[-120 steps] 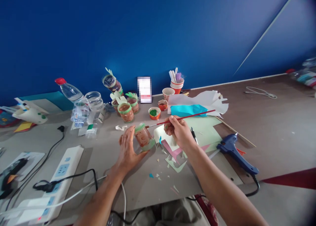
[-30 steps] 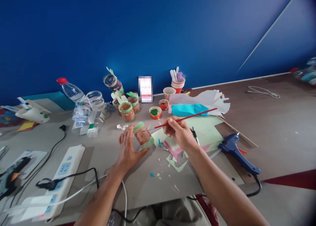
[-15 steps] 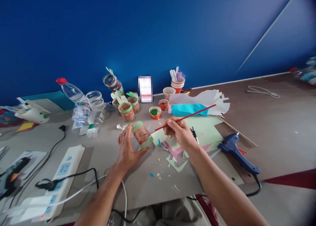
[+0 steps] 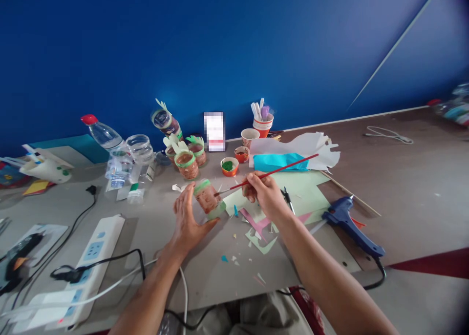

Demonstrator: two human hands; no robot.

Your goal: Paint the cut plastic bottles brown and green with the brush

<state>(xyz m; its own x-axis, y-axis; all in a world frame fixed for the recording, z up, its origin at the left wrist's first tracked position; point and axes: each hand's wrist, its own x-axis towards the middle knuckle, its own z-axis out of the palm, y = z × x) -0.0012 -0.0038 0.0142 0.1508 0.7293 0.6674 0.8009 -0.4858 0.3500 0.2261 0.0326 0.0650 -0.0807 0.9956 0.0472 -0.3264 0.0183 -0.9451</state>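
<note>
My left hand (image 4: 187,215) grips a small clear plastic cup (image 4: 209,199) from its left side and below. Brown paint covers the cup's middle, and green bands run round both ends; it lies tilted. Between the fingers of my right hand (image 4: 261,191) is a red-handled paintbrush (image 4: 282,169), its bristles touching or very near the brown side of the cup. Beyond the cup stand a small paper cup of green paint (image 4: 229,166) and one of brown paint (image 4: 242,154). Several similar decorated cups (image 4: 186,165) with pale green paper leaves stand behind my left hand.
A blue glue gun (image 4: 353,225) lies on the right, near a thin stick (image 4: 353,194). Paper sheets (image 4: 311,188) and scraps lie beside my right hand. To the left are a power strip (image 4: 93,257) with cables, and clear plastic bottles (image 4: 106,132). A blue wall rises behind.
The brush tip has lifted slightly along the brown side of the cup, toward its upper right. The cup stays in my left hand, nearly unmoved.
</note>
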